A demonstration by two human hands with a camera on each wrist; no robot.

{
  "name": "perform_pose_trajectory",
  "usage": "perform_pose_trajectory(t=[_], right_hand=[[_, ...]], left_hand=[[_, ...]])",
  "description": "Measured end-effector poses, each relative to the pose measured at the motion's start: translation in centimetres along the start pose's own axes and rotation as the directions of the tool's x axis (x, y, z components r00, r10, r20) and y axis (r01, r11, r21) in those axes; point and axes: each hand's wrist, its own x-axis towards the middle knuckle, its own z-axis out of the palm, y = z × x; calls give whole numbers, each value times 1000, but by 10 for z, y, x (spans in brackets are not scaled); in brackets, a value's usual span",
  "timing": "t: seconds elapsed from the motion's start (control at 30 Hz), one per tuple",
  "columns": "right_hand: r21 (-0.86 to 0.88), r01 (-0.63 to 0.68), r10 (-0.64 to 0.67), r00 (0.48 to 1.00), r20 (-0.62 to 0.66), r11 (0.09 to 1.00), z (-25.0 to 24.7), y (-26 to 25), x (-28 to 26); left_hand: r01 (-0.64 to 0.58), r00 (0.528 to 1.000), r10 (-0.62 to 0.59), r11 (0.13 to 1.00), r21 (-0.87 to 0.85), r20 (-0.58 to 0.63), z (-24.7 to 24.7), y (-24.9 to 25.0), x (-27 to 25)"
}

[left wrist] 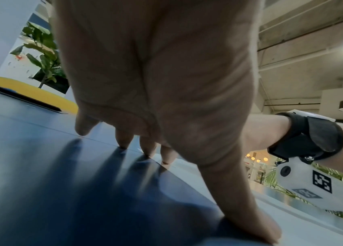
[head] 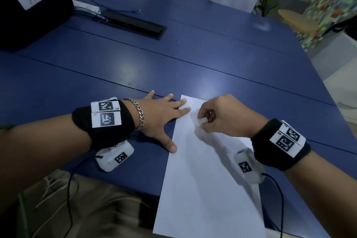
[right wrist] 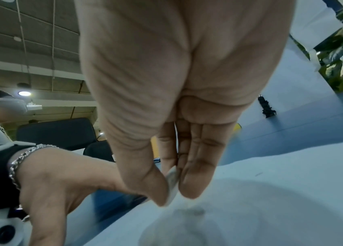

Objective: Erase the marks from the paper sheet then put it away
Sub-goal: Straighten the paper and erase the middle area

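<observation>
Our right hand (head: 224, 116) pinches the eraser (head: 201, 121) on the paper sheet (head: 204, 179) at centre frame, its long axis running toward lower frame; our left hand (head: 160, 120), fingers flat, pins its left edge to the counter (head: 173, 60).

The eraser (right wrist: 172, 186) shows only as a blurred edge between the pinching fingers (right wrist: 195, 179). The paper sheet (head: 202, 189) runs off the frame below it.

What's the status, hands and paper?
Left hand flat, fingers spread, pinning paper sheet edge. Right hand pinching white eraser at sheet's far end. Nothing in the way on blue table.
</observation>
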Motion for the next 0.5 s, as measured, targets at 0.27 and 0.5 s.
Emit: perform_pose_trajectory(t=[0.27, 0.5], right_hand=[[24, 105, -106, 994, 37, 994, 11, -14, -2], [-27, 106, -106, 994, 4, 994, 7, -9, 5]], left_hand=[[41, 998, -41, 999, 12, 37, -3, 1, 3], [41, 999, -41, 999, 15, 34, -3, 2, 3]])
